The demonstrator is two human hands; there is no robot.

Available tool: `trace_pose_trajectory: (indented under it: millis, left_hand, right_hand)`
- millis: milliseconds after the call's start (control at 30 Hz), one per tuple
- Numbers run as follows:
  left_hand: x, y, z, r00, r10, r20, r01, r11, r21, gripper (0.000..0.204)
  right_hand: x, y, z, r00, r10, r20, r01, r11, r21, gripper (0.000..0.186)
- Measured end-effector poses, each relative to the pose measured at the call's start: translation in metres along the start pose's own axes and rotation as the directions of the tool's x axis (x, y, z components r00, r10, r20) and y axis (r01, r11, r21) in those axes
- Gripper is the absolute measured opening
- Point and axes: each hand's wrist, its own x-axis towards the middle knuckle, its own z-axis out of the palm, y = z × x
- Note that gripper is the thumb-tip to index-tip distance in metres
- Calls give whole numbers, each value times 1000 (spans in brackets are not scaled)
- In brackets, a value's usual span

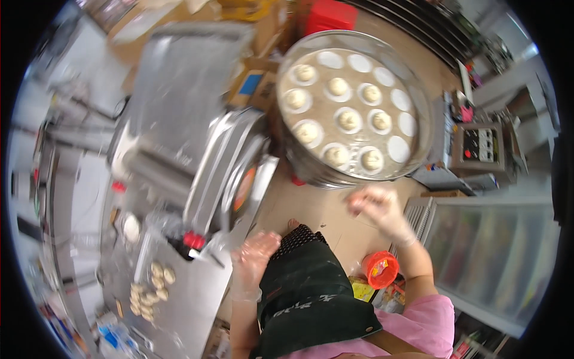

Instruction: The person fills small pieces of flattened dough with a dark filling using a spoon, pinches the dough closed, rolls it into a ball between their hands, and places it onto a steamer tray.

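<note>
My left hand, in a clear plastic glove, is held in front of my dark apron near the table's edge. Its fingers are stretched out, and nothing shows in it. My right hand hovers just this side of a round metal steamer, touching nothing that I can see. Motion smears its bent fingers, so whether they grip anything is unclear. Inside the steamer, several pale pleated buns sit on white paper rounds. Other paper rounds at its right and far side are bare.
Left of me, a metal table bears small dough pieces and a large metal machine. A red bucket stands on the floor by my right forearm. A glass-fronted cabinet is at the right. Cardboard boxes lie behind the machine.
</note>
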Motion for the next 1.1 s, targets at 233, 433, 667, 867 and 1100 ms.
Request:
trace_pose_trajectory:
  millis: [233,433,667,867,1100]
  left_hand:
    - [-130,2,-64,772,240,-588,-244,967,74,53]
    - [-255,13,-130,601,290,-744,-451,893,-16,45]
    - [-365,76,-163,398,297,-868,-472,877,84,43]
    - [-419,101,-194,347,248,-905,-474,879,59,39]
    - [-408,127,-210,270,197,-942,-285,951,117,33]
  right_hand:
    - [-21,67,237,827,-31,562,-2,998,58,21]
    - [-29,120,445,774,-51,631,190,969,-155,27]
    - [-2,183,641,879,-264,396,468,634,-616,61]
    - [17,202,665,930,-75,360,288,758,-585,62]
    - [-33,202,621,724,-205,659,575,708,-411,67]
